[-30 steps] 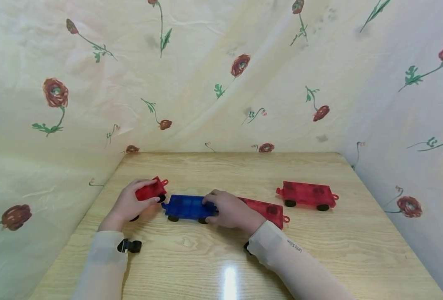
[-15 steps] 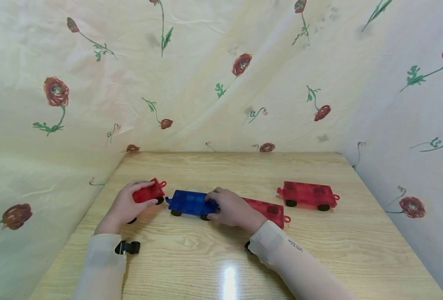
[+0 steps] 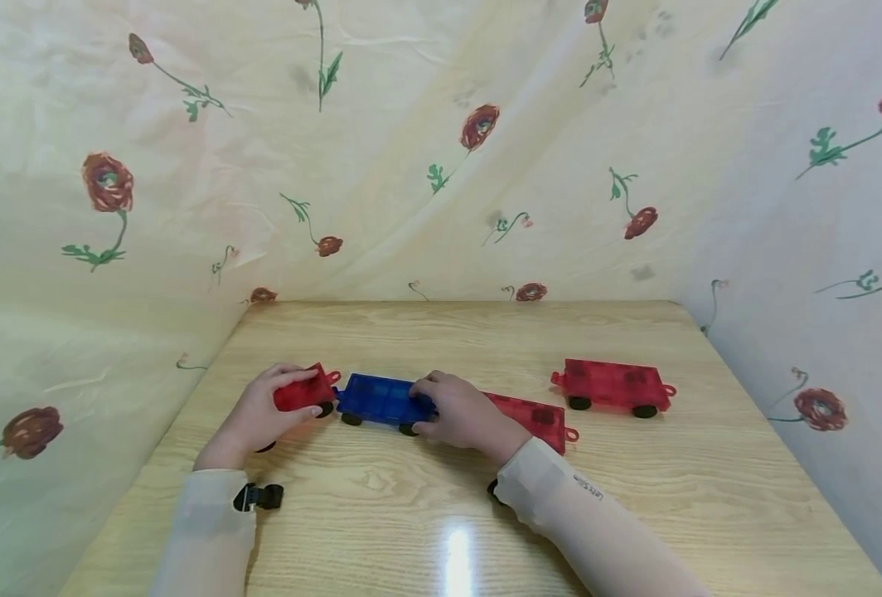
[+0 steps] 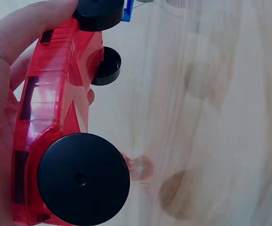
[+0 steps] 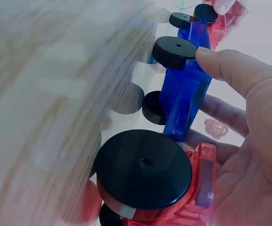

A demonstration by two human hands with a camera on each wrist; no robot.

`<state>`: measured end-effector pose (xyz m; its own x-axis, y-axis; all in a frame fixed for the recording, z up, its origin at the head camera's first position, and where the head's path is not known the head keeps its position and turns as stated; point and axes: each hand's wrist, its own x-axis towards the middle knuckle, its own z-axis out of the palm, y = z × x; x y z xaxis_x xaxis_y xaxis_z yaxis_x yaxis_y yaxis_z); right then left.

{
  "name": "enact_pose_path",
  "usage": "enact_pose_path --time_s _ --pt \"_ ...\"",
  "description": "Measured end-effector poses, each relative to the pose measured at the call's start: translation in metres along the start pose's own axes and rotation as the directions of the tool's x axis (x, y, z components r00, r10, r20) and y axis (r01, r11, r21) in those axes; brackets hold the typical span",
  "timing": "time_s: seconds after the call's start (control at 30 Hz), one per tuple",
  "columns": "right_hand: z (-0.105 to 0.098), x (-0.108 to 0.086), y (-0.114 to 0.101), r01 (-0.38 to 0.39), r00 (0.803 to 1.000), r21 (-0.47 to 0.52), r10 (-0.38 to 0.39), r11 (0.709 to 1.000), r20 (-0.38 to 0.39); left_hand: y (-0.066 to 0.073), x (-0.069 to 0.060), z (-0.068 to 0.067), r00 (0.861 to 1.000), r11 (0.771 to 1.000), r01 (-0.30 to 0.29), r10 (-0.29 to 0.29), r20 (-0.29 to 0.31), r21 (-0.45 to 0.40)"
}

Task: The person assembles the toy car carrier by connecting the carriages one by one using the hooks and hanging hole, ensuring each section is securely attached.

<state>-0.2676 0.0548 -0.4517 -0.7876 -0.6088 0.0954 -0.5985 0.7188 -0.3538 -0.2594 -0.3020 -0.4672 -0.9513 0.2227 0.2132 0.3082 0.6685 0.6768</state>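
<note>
The left hand [image 3: 256,416] grips the leftmost red wagon [image 3: 298,394], the right hand [image 3: 465,417] the blue wagon [image 3: 378,400] — their gap shrinks almost to contact.

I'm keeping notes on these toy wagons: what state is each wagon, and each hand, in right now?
Left red wagon: gripped, ring end toward the blue wagon; linking unclear.
Blue wagon: gripped; far end hidden.
Middle red wagon: partly hidden, right end unlinked.
Right red wagon: upright, apart, untouched.
Left hand: holding the left red wagon.
Right hand: holding the blue wagon.
</note>
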Motion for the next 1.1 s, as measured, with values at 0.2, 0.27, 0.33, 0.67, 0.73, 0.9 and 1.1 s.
enact_pose_path --time_s 0.2,0.27,0.33,0.67,0.73,0.9,1.1 --pt "0.0006 0.0007 0.0003 -0.007 1.0 -0.015 0.007 1.0 -0.005 0.0008 -0.0007 0.0007 1.0 1.0 -0.007 0.006 0.016 0.03" --pt "0.0008 0.0008 0.0004 -0.008 1.0 -0.014 0.008 1.0 -0.007 0.0008 -0.0011 0.0011 1.0 0.999 -0.002 0.001 0.022 0.047" --pt "0.0007 0.0007 0.0001 -0.01 1.0 -0.012 0.01 1.0 -0.006 0.0015 -0.0009 0.0015 1.0 0.999 0.001 -0.002 0.024 0.053" --pt "-0.002 0.0001 -0.0016 -0.036 0.999 -0.006 0.036 0.999 0.014 0.0005 -0.0008 0.0041 0.999 0.999 0.012 -0.015 0.052 0.053" --pt "-0.0021 0.0001 -0.0015 -0.036 0.999 -0.005 0.036 0.999 0.015 -0.0005 -0.0011 0.004 0.998 0.999 0.017 -0.02 0.061 0.05" --pt "-0.0018 0.0001 -0.0006 -0.035 0.999 -0.005 0.035 0.999 0.013 -0.0007 -0.0017 0.003 0.997 0.999 0.019 -0.022 0.076 0.041" --pt "-0.0008 0.0001 0.0007 -0.037 0.999 -0.003 0.037 0.999 0.014 -0.0003 -0.0023 0.003 0.996 0.999 0.03 -0.033 0.078 0.041"
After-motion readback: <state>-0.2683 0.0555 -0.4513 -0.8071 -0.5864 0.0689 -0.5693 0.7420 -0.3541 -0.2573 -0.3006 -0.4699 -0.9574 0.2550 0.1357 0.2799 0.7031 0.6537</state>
